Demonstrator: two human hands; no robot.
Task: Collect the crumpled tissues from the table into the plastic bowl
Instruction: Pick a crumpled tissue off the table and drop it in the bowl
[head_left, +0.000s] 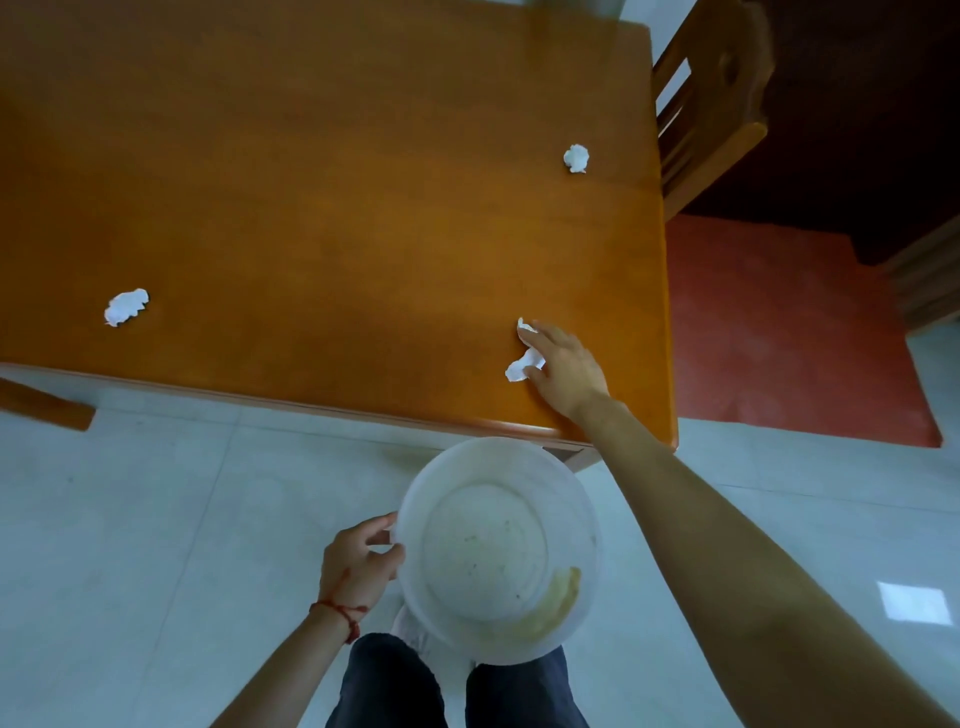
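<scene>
While the left hand (363, 558) holds the plastic bowl (496, 551) by its rim, fingers pinched on the near-left edge, the right hand (563, 366) reaches out over the near right part of the table (332, 208) and is on the first tissue (524, 364). Its fingers are curled loosely over the crumpled white paper, with bits of it showing past the fingertips and under the thumb, but the tissue seems to lie on the wood yet — so the grasp looks half made, the hand closing rather than shut. The bowl hangs off the table, just in front of its near edge and above the person's legs, and holds no tissue; only a yellowish smear shows at its bottom. Two more tissues wait: one (126, 306) far off to the left of the tabletop, another (576, 158) near the far right side, close to the chair (711, 104). The step in hand, then, is picking up the nearest piece, and the task is barely begun. Next the fingers probably need to pinch the paper firmly, lift it, and carry it the short way back to the bowl — light stuff, easy to drop if only a corner is caught. Reaching the left-hand piece will likely call for a long stretch or a step sideways.
</scene>
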